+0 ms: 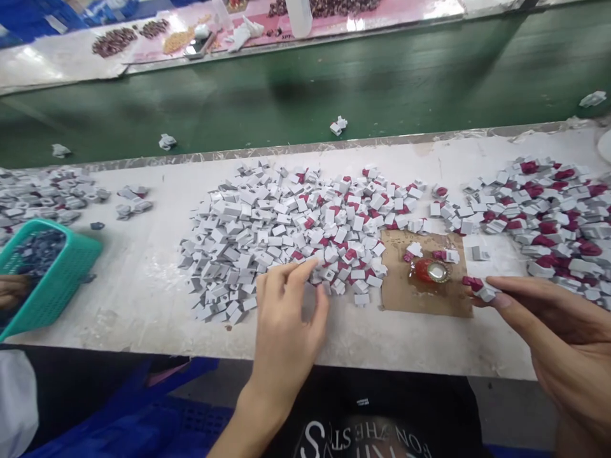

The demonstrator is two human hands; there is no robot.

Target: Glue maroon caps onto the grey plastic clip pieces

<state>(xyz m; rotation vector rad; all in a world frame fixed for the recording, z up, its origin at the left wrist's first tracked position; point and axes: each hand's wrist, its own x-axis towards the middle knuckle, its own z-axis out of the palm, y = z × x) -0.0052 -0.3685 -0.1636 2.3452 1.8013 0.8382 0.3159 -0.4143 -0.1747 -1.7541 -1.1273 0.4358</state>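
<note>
Part (482,289) clamped at tips of right grip (554,331); left grip (289,312) parted, at near edge of pile (248,235).

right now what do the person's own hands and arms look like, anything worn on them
The left hand and right hand look bare, with no gloves or watch visible. No sleeve shows on the left forearm. The person wears a black top with white lettering.

bright, even light, soft glare on white tabletop (151,270), slight blur, edges stretched
</note>
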